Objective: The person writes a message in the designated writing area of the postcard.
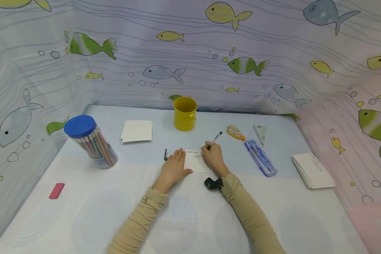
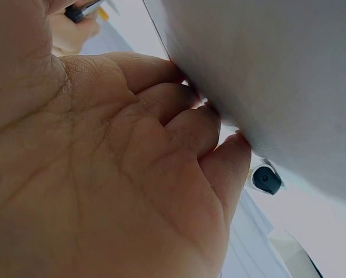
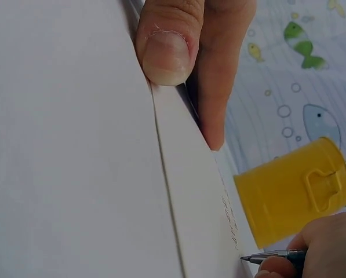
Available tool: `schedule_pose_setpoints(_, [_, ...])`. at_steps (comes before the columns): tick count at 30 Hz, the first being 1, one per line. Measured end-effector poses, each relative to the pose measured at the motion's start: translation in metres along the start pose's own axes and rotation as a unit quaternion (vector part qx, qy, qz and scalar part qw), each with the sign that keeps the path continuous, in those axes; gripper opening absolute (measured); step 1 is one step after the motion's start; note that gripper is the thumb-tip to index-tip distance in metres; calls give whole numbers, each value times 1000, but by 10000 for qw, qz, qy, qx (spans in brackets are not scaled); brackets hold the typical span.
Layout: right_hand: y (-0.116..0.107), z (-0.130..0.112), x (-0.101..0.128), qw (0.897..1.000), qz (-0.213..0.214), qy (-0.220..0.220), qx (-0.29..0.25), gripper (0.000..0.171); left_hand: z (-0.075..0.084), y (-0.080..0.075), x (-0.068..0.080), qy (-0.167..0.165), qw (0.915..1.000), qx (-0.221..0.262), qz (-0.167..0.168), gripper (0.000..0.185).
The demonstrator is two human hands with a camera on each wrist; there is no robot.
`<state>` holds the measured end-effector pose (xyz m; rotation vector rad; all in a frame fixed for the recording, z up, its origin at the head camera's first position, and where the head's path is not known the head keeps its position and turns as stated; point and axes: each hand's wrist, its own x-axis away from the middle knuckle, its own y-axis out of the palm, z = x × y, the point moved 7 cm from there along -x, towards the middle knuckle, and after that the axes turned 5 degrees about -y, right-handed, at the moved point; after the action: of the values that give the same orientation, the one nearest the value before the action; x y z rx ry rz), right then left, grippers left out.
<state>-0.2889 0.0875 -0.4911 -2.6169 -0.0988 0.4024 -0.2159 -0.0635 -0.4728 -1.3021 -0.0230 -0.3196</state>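
A white paper card (image 1: 197, 163) with lines of handwriting lies on the table. My left hand (image 1: 175, 168) rests flat on its left part, fingers extended; the left wrist view shows that palm (image 2: 115, 150) from below. In my right hand (image 1: 214, 157) I pinch a black-capped pen (image 1: 214, 140). The right wrist view has the pen's tip (image 3: 248, 258) at the card beside the writing, and the left thumb (image 3: 168, 52) pressing on the card. Left of the card lies a small black item (image 1: 166, 154), seen end-on in the left wrist view.
Behind stand a yellow bucket (image 1: 185, 118) and a blank paper stack (image 1: 137, 131). At left are a blue-lidded pencil tub (image 1: 96, 144) and a red block (image 1: 56, 191). At right lie correction tape (image 1: 235, 132), a set square (image 1: 260, 134), a blue case (image 1: 260, 157) and written cards (image 1: 314, 171).
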Motion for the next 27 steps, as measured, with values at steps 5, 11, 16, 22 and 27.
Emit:
schedule_pose_setpoints(5, [1,-1,1,9998,-92,-71,-184,40,-1,-1,1,-44,10000,-57,-37,84])
schedule_pose_setpoints(11, [1,-3,1,9997,-186,-165,-44,41,-1,-2,0,-22,10000,-8,-15,84])
schedule_pose_setpoints(16, [1,-4,0,9997,-206,-140,-23,40,-1,-2,1,-29,10000,1,-1,83])
schedule_pose_setpoints(22, [-1,-1,-1,10000,-56,-63,25,41,2,-3,2,4,10000,-4,-40,83])
schedule_pose_setpoints(27, [-2,-3,-2,9999,-61,-74,36,40,1,-3,0,-67,10000,-16,-14,83])
